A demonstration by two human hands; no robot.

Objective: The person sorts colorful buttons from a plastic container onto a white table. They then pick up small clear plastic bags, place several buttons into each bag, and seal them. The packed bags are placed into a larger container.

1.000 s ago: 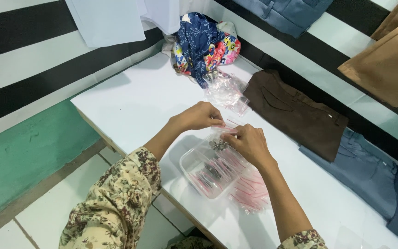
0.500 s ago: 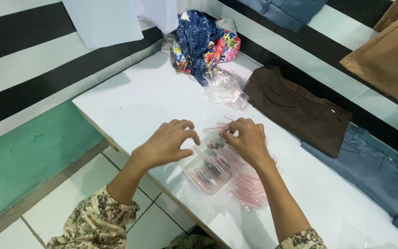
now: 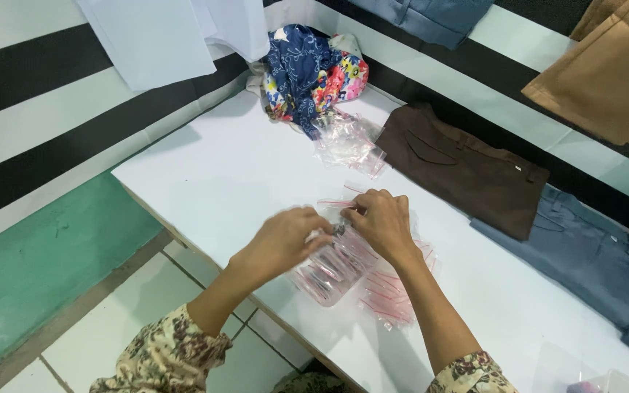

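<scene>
While blurred, both hands' fingers seemingly pinch a clear zip bag.

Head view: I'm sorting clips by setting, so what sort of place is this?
Probably a small clothing shop or garment packing spot. Folded brown trousers and blue-grey trousers lie along a white table, a floral cloth bundle sits at its end, and both hands work at clear zip bags.
</scene>
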